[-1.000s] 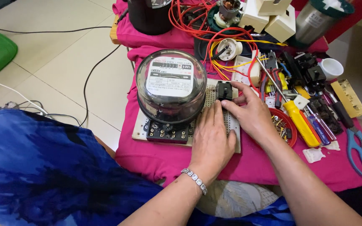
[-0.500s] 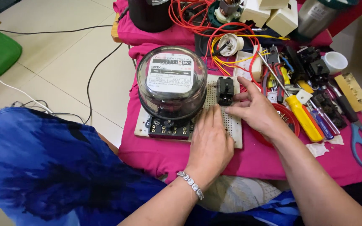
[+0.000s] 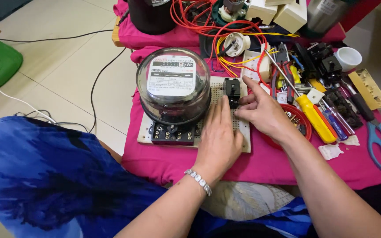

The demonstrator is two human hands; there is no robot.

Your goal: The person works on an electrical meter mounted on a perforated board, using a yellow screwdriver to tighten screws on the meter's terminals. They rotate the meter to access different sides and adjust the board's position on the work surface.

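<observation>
Hands working at a breaker (image 3: 231, 89) on a board (image 3: 243, 128).
Left hand (image 3: 219, 139) is lying flat on the board at the meter's (image 3: 173, 86) 4 o'clock; right hand (image 3: 263, 110) is seemingly pinching the breaker.

The right hand (image 3: 263, 112) has drawn back a little — its fingers (image 3: 243, 103) now pinch at the black switch's (image 3: 232, 89) lower edge — while the left hand (image 3: 219, 136) slid up alongside.

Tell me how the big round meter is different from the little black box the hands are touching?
The round meter is large, with a clear dome; the little black box is small, dark and blocky. The left hand and right hand touch the box, not the meter. Both sit on the perforated board.
</observation>
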